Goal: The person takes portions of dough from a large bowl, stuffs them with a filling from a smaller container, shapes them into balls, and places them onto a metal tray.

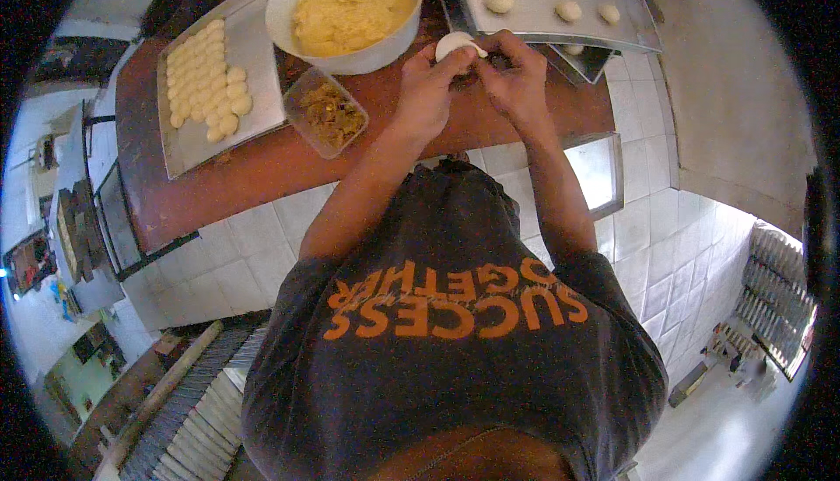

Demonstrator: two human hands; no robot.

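Observation:
Between my two hands, above the far part of the red-brown table, is a folded piece of pale dough. My left hand holds its left side, with the thumb pressed on it. The fingers of my right hand pinch its right edge. Left of my hands stands a white bowl with a large mass of yellow dough. A clear plastic container of brownish filling lies below the bowl. Metal baking trays with spaced dough balls sit at the upper right.
On the left, a metal tray holds many small dough balls packed close together. The near edge of the table runs in front of my body. Under the upper right tray, the corner of another tray sticks out with a dough ball on it.

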